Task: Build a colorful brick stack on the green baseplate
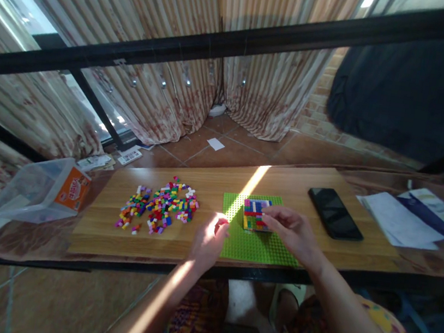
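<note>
A green studded baseplate (235, 245) lies on the wooden board, and on it stands a low block built of coloured toy bricks (254, 212), with red, blue, white and yellow rows. My right hand (293, 231) reaches over from the right, thumb and fingers pinched together at the block's right side. Whatever its fingertips hold is too small to make out. Beside the baseplate's left edge is my left hand (210, 236), fingers curled in and partly in sunlight; anything inside them is hidden. Further left, loose toy bricks (169, 203) of many colours are spread in heaps.
A black phone (335, 213) lies right of the baseplate on the wooden board (212, 179). Papers (402, 219) are beyond the board's right end. At the left sits a clear plastic box (34, 190) with an orange label. A dark rail (189, 46) crosses before the curtains.
</note>
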A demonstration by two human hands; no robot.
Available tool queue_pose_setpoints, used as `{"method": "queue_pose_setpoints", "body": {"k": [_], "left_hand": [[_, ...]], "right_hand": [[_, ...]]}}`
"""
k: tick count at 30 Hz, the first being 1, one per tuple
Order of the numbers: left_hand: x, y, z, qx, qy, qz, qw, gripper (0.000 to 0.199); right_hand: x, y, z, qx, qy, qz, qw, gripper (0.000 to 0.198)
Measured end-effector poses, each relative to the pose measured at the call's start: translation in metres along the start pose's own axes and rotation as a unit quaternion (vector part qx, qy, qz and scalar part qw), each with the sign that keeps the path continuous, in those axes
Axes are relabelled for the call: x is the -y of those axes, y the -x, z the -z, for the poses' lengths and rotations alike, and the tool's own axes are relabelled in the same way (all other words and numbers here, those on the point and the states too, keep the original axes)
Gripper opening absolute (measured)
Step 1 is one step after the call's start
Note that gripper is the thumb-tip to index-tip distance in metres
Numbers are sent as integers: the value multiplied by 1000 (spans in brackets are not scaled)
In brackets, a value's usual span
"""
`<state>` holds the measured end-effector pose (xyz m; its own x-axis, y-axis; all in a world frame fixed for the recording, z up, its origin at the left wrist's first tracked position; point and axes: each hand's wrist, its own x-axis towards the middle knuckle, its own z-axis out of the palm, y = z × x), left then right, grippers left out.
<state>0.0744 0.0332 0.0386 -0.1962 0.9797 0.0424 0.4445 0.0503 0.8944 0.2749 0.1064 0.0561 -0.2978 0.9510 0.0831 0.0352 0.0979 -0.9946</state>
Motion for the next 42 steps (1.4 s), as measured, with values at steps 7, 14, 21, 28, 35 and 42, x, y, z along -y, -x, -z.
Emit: {"method": "queue_pose_setpoints", "body": {"k": [7,14,21,28,35,42], "left_hand": [[-27,11,-14,73,208,21,975,19],[-35,10,-11,117,261,51,957,25],[-35,16,-14,134,259,40,956,23],[-42,15,-9,120,276,37,953,19],[-4,0,-3,14,224,60,973,17],[40,-4,24,-55,81,28,995,21]], "right_hand": [[14,11,-10,190,-19,-11,982,26],[17,16,-6,232,-37,-45,971,23],[21,20,-3,237,-66,-64,967,20],[20,21,3,191,-102,-71,974,19],[10,9,29,18,-72,-30,997,30],[-2,0,43,-90,30,-43,995,37]]}}
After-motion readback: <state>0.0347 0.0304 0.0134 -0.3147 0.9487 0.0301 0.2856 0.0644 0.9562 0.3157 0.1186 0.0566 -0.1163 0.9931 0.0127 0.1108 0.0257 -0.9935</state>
